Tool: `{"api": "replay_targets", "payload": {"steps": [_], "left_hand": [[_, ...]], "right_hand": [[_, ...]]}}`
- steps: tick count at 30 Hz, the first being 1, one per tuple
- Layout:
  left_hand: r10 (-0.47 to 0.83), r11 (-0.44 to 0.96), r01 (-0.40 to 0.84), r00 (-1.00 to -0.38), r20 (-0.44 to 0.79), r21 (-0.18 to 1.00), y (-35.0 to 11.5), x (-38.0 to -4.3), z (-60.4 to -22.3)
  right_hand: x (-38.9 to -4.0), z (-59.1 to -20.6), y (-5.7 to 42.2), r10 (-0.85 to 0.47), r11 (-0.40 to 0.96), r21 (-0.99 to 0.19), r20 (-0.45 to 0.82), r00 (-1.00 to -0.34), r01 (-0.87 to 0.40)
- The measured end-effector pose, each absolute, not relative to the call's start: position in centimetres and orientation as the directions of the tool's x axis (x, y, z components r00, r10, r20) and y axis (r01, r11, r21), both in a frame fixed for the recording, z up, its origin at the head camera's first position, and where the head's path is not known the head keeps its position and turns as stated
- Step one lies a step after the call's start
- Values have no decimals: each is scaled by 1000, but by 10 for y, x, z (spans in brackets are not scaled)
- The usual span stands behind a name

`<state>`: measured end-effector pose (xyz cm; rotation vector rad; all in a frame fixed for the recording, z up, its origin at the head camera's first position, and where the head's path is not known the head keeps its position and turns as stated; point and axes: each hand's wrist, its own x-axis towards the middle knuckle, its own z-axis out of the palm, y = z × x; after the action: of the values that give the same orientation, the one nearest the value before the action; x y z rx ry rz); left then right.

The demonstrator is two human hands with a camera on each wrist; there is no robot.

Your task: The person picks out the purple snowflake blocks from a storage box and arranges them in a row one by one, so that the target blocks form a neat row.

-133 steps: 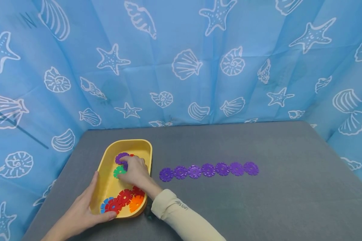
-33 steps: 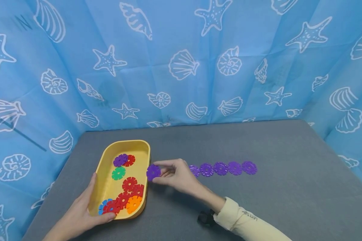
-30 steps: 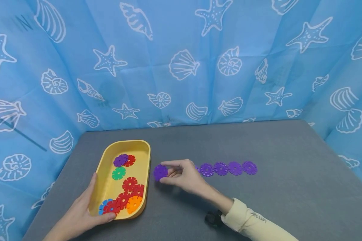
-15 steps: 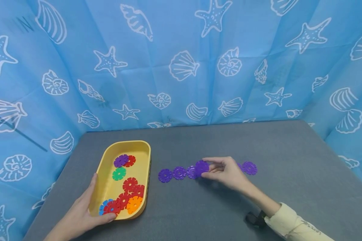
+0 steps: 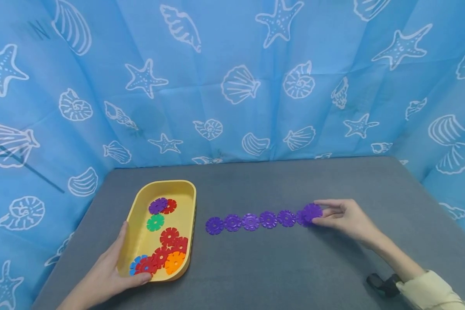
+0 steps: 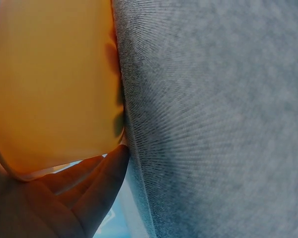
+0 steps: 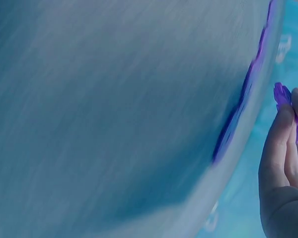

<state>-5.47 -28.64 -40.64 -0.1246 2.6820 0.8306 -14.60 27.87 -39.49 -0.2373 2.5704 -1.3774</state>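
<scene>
My right hand (image 5: 350,218) pinches a purple interlocking snowflake disc (image 5: 311,213) between thumb and fingertips, just above the right end of a row of several purple discs (image 5: 250,222). The row's right end is partly hidden behind it. In the right wrist view the held disc (image 7: 280,95) shows nearly edge-on, apart from the row (image 7: 238,109) on the table. My left hand (image 5: 106,273) holds a yellow tray (image 5: 137,234) at its near left corner, thumb on the near rim and fingers along the outer wall. The left wrist view shows the tray's outside (image 6: 54,84) against those fingers.
Inside the tray lie red discs (image 5: 169,237), a green disc (image 5: 155,222), an orange disc (image 5: 175,262), a blue disc (image 5: 133,265) and a purple disc (image 5: 157,206). A grey cloth covers the table (image 5: 279,267). A blue shell-print curtain (image 5: 236,43) hangs behind.
My right hand has taken a purple disc out of the tray and carried it rightward along the row to its right end. The left hand stays on the tray.
</scene>
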Motion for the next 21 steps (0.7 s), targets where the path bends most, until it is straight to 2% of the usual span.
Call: {"api": "replay_targets", "payload": {"steps": [10,21], "left_hand": [[23,829,-171,-941,-339,532,-288,-56,-407],[28,825,-167,-942,-335,540,-287,-54,-407]], "right_hand": [[-150,-392,335,-191,644,-765,-169,-967,6],[-152,-399,350,-201,722,-692,-176,-964,-24]]}}
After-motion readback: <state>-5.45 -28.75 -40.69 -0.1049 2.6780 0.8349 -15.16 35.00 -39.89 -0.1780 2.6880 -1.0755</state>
